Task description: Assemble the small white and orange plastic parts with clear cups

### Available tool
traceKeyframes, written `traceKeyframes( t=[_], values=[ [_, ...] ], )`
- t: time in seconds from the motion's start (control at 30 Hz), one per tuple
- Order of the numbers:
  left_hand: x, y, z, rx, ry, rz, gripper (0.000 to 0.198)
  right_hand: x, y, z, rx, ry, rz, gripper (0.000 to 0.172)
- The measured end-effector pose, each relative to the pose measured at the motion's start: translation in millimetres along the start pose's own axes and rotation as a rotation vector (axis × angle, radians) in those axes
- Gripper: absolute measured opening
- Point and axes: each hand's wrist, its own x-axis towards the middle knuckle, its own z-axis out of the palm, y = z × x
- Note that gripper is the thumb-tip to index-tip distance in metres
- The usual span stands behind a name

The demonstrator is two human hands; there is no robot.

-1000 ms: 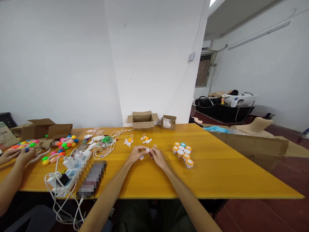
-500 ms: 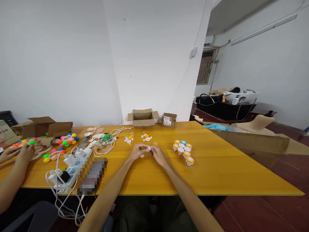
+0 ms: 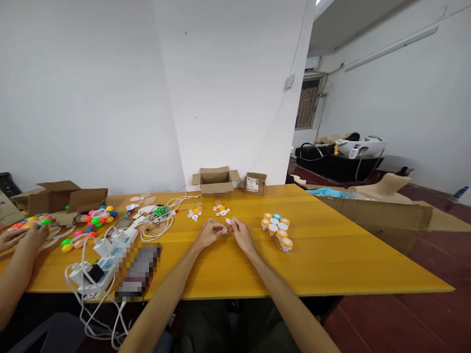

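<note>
My left hand (image 3: 209, 235) is closed in a pinch on a small white and pinkish piece (image 3: 224, 230), just above the table. A hand's width to the right, my right hand (image 3: 242, 235) pinches a small flat white piece (image 3: 228, 221) between thumb and fingers. The two pieces are close together but appear apart; their exact kind is too small to tell. Beyond my hands lie two little groups of white and orange plastic parts (image 3: 195, 214). Right of my right hand stands a cluster of small clear jars (image 3: 284, 242) with orange, white and teal lids.
An open cardboard box (image 3: 215, 187) and a smaller carton (image 3: 255, 184) stand at the wall. To the left are a power strip (image 3: 106, 274) with white cables, a blurred dark device (image 3: 138, 272), and colourful balls (image 3: 97, 218). Another person's hands (image 3: 29, 240) work at far left.
My hands have drawn slightly apart, and a white piece shows in each, where one was visible between them. An orange-rimmed item beneath my left hand is no longer visible. The view has shifted slightly.
</note>
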Motion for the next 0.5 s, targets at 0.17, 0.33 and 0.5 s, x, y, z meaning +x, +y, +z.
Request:
traceKeyframes(
  t=[0.17, 0.33, 0.5],
  values=[
    [-1.3, -3.1, 1.6, 0.142, -0.017, -0.023, 0.021, 0.9, -0.1, 0.0, 0.018, 0.010, -0.030, 0.028],
    [-0.6, -5.8, 1.1, 0.174, -0.005, 0.001, 0.019, 2.2, 1.7, 2.2, 0.113, -0.013, -0.016, 0.022],
    [1.0, -3.0, -2.3, 0.042, 0.067, -0.030, 0.020, 2.6, 1.7, 1.7, 0.204, -0.065, 0.031, 0.022]
  ],
)
